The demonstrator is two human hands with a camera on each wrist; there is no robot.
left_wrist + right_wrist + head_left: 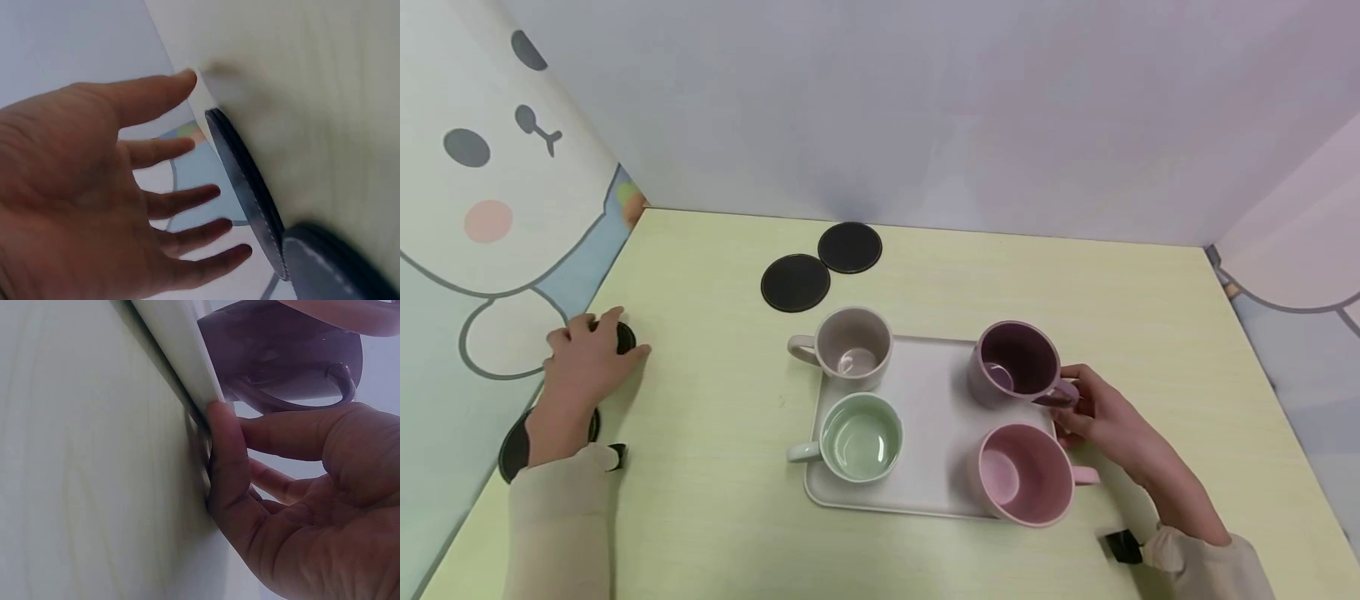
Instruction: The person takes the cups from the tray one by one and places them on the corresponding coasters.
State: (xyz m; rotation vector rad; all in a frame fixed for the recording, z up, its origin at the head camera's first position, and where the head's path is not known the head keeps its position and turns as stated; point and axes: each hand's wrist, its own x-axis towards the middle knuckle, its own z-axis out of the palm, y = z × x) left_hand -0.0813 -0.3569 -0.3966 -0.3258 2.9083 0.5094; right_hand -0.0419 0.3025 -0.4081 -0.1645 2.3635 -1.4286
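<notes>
At the right end of a white tray (931, 400), my right hand (1108, 425) pinches the edge; in the right wrist view the thumb (228, 450) lies against the tray rim (187, 356). Just over those fingers is the handle of a dark purple mug (1017, 367). A pink mug (1028, 479) stands nearer me, its handle also pointing right. On the tray's left side are a light grey mug (853, 343) and a pale green mug (862, 439), handles leftward. Far left, my left hand (583, 358) spreads its fingers over black round coasters (247, 194), holding nothing.
Two flat black coasters (795, 283) lie touching behind the grey mug. Another black coaster (515, 450) shows partly beneath my left wrist at the table's left edge. A pale wall (925, 117) closes off the back, and printed panels (490, 192) stand at the sides.
</notes>
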